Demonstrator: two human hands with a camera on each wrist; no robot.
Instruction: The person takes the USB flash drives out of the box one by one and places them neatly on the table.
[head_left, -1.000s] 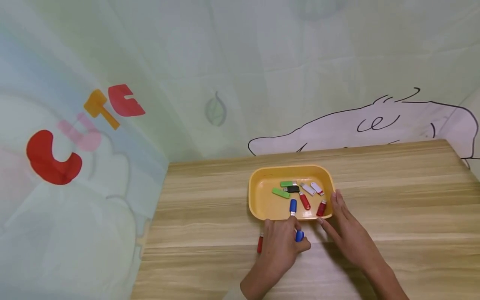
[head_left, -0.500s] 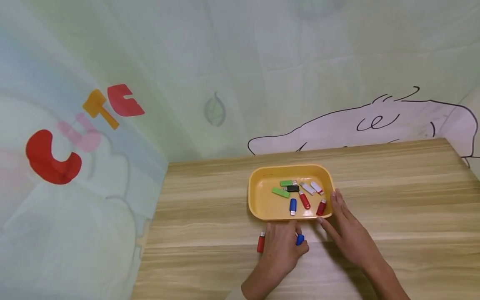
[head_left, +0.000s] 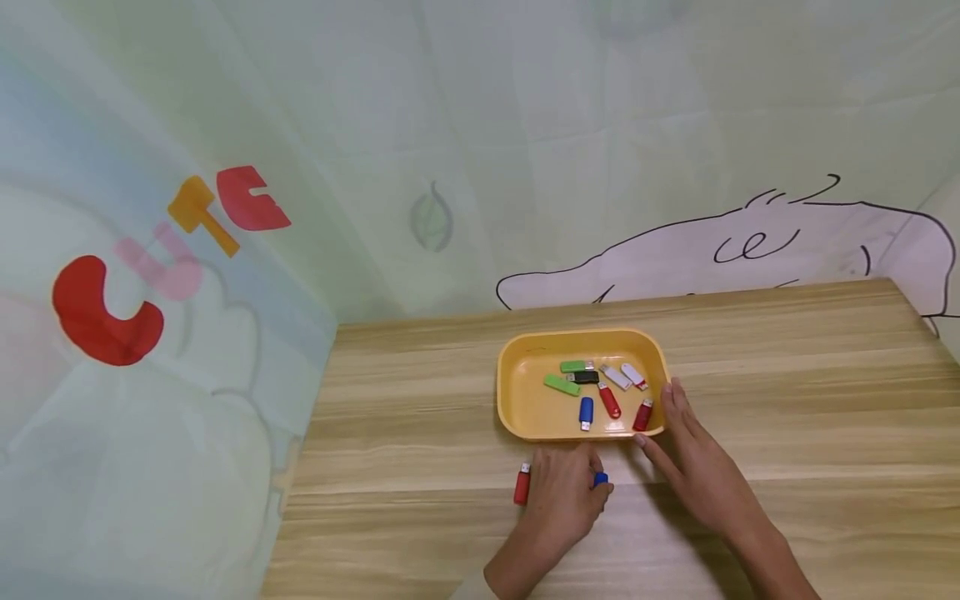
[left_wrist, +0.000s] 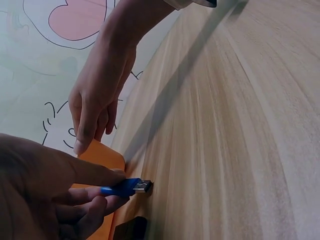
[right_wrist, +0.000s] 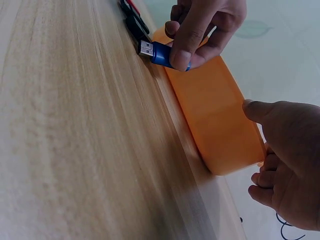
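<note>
Yellow tray [head_left: 525, 408] on a wood-grain table [head_left: 397, 467], head view. Loose inside it, by my count: two green drives [head_left: 562, 385], a black drive [head_left: 584, 377], two pale drives [head_left: 616, 378], two red ones [head_left: 609, 402], and one blue one [head_left: 586, 412] near the front wall. Left hand [head_left: 558, 496] just in front of the tray, outside it, a blue USB drive [head_left: 601, 479] mostly hidden by its thumb. Red USB drive [head_left: 522, 485] on the table just beside that hand. Right hand [head_left: 697, 479] at the near right corner: thumb at the front rim, fingers together along the end wall. Printed backdrop [head_left: 450, 125] behind.

Left wrist view: grip plain to me here. Thumb and fingers pinch the blue body, metal plug [left_wrist: 143, 186] sticking out, clear of the tray's wall. A dark object [left_wrist: 131, 229] lies low beside the tray, cut by the frame edge.

Right wrist view: thumb on the rim, fingers bent at the end wall, tray corner held between. Across from it, the pinched drive, plug bare, above the tabletop.
</note>
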